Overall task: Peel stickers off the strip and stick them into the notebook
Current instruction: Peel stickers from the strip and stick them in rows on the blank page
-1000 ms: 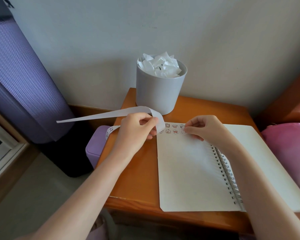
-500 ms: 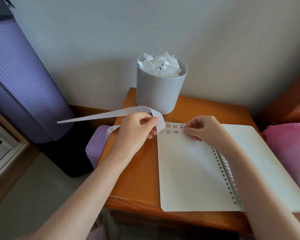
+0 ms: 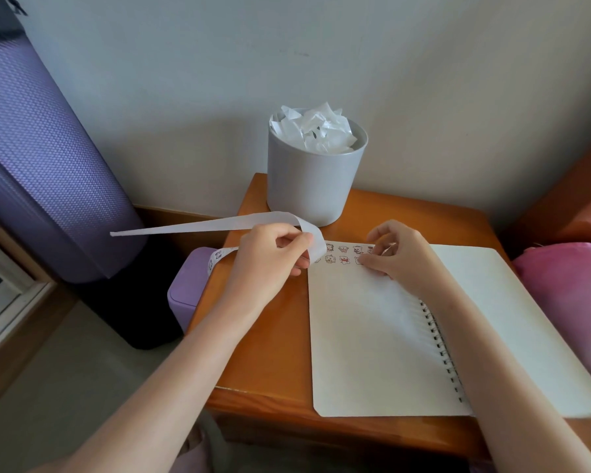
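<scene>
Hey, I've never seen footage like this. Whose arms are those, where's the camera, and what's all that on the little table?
There is no machine here: these are a person's two bare arms, filmed by one wide-angle camera worn on their head, looking forward and down. On the wooden table lies an open spiral notebook, with two rows of small stickers at the top of its left page. Behind it stands a grey tub full of crumpled paper. The left hand grips a long white strip that loops up and off to the left. The right hand, fingers curled, touches the page beside the stickers; whether it holds one is hidden.
</scene>
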Demonstrator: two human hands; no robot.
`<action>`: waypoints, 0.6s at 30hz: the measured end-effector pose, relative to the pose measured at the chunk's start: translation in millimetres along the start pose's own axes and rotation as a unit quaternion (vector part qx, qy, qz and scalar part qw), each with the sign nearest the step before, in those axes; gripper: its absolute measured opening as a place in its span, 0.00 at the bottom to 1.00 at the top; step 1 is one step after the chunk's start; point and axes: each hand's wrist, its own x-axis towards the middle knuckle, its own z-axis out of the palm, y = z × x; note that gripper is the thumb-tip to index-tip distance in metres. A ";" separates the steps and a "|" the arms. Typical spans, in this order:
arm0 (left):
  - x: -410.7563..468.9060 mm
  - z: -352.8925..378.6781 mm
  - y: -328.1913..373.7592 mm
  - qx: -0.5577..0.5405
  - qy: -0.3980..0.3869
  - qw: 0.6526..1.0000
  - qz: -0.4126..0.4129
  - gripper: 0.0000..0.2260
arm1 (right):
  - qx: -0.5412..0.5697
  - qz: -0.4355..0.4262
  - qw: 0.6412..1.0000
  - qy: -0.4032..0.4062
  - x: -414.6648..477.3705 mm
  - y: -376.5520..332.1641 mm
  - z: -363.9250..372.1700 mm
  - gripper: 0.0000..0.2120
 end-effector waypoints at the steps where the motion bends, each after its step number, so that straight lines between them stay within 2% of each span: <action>1: 0.1 0.4 -0.3 0.001 0.000 1.000 0.000 0.08 | -0.002 -0.002 1.000 0.002 0.0 -0.1 0.4 0.10; 6: 0.2 1.1 -0.4 0.002 -0.005 1.000 0.004 0.08 | -0.027 -0.014 0.999 0.014 -0.1 -0.1 4.1 0.02; 10: 0.0 0.4 0.2 0.000 -0.006 1.000 0.004 0.08 | -0.021 -0.003 1.000 0.015 -1.6 -2.0 5.4 0.07; 15: -1.1 1.0 1.6 -0.013 -0.016 1.000 0.013 0.07 | -0.046 -0.010 0.999 0.015 -0.2 -2.3 6.7 0.02; 18: -1.4 1.0 2.1 -0.024 -0.019 0.999 0.013 0.07 | -0.049 -0.016 0.998 0.020 -1.0 -2.4 6.7 0.03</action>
